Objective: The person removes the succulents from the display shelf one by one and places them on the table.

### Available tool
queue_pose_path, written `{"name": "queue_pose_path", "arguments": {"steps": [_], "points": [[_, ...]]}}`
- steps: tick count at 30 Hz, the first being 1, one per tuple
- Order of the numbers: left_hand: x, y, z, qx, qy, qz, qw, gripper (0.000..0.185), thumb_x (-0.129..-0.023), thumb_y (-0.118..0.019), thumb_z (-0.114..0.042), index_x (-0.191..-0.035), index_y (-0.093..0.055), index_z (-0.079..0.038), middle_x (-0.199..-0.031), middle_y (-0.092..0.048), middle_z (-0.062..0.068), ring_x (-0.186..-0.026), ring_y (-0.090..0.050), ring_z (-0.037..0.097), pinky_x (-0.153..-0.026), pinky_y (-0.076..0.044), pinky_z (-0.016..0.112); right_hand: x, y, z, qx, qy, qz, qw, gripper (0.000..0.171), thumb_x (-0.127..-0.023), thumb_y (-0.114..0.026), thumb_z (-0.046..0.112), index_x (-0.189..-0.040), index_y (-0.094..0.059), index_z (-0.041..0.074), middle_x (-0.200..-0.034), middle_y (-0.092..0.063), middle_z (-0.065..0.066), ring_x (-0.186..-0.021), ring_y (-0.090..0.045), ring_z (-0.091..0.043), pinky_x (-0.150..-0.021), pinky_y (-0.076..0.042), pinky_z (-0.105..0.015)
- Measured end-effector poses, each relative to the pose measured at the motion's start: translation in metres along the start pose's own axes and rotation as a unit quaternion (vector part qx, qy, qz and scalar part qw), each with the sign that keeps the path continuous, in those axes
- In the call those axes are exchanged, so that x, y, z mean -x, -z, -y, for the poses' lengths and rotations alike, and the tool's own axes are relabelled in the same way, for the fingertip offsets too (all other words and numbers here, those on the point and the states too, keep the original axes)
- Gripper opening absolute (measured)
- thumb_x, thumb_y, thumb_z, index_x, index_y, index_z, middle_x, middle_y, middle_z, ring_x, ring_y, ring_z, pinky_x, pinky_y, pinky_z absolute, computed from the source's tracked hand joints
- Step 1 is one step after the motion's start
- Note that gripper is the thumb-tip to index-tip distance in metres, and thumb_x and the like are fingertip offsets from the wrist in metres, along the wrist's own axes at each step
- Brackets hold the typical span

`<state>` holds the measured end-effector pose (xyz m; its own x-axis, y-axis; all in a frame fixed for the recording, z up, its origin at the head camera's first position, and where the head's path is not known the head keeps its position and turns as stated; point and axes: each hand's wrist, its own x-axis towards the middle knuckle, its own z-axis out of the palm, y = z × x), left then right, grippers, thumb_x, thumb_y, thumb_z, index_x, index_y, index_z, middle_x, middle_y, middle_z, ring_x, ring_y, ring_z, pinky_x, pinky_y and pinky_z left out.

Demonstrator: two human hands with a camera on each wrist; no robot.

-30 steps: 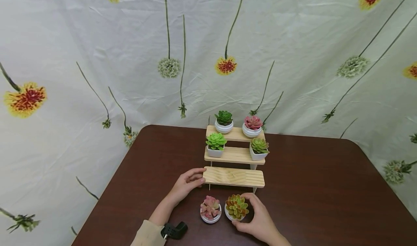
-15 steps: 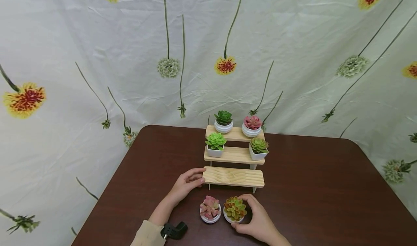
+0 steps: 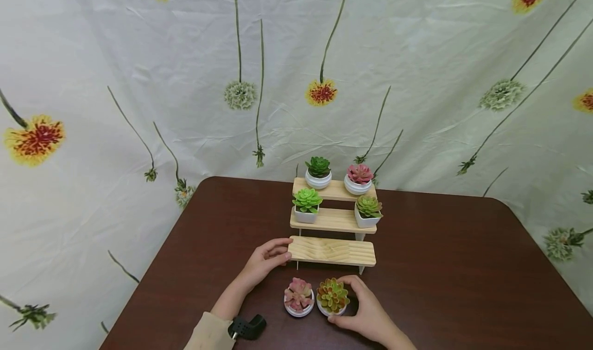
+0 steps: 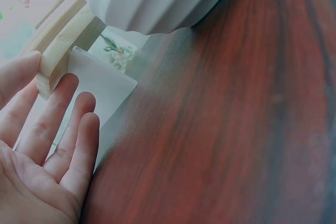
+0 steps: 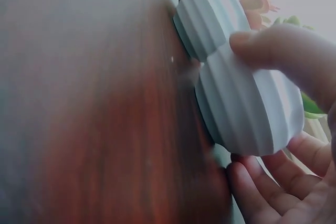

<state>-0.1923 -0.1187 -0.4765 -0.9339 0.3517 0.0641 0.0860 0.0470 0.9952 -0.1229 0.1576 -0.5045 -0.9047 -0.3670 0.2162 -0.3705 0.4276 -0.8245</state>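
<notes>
The right hand (image 3: 366, 311) curls its fingers (image 5: 273, 43) round the green pot (image 3: 332, 298) on the table (image 3: 454, 288), which touches the pink pot (image 3: 298, 297) to its left. Just beyond, the left hand (image 3: 265, 260) rests relaxed fingers (image 4: 58, 114) on the left end of the stand's (image 3: 331, 250) lowest step; four more plants fill the two higher steps

The head view is bright and evenly lit, with soft, faint shadows under the wooden stepped shelf (image 3: 332, 221) and a dull sheen on the tabletop (image 3: 440, 267) to its right. Straight lines bow towards the frame edges. Both wrist views are hazy and washed out: the ribbed white pot (image 5: 247, 103) is soft, the tabletop beside it blurred, with pale glare behind.
</notes>
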Motion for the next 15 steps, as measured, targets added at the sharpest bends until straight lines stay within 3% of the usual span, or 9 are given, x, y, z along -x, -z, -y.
{"name": "queue_pose_path", "arguments": {"steps": [10, 15], "points": [[0.000, 0.000, -0.001, -0.004, 0.003, -0.004, 1.0000, 0.039, -0.091, -0.060, -0.007, -0.129, -0.052, 0.003, -0.114, -0.060, 0.023, -0.092, -0.060, 0.009, -0.082, -0.051, 0.035, -0.005, 0.009, 0.017, -0.017, -0.012, 0.018, 1.000, 0.070, -0.065, -0.088, 0.023, -0.122, -0.050, 0.007, -0.116, -0.053, -0.002, -0.103, -0.053, -0.013, -0.086, -0.049, -0.031], [0.001, 0.000, -0.001, -0.004, 0.004, -0.005, 1.0000, 0.039, -0.091, -0.060, -0.006, -0.128, -0.052, 0.003, -0.115, -0.060, 0.023, -0.092, -0.060, 0.010, -0.081, -0.051, 0.034, -0.009, 0.017, 0.029, -0.035, -0.009, 0.020, 0.999, 0.077, -0.063, -0.088, 0.018, -0.126, -0.048, -0.002, -0.119, -0.054, -0.014, -0.104, -0.055, -0.023, -0.087, -0.049, -0.035]]}}
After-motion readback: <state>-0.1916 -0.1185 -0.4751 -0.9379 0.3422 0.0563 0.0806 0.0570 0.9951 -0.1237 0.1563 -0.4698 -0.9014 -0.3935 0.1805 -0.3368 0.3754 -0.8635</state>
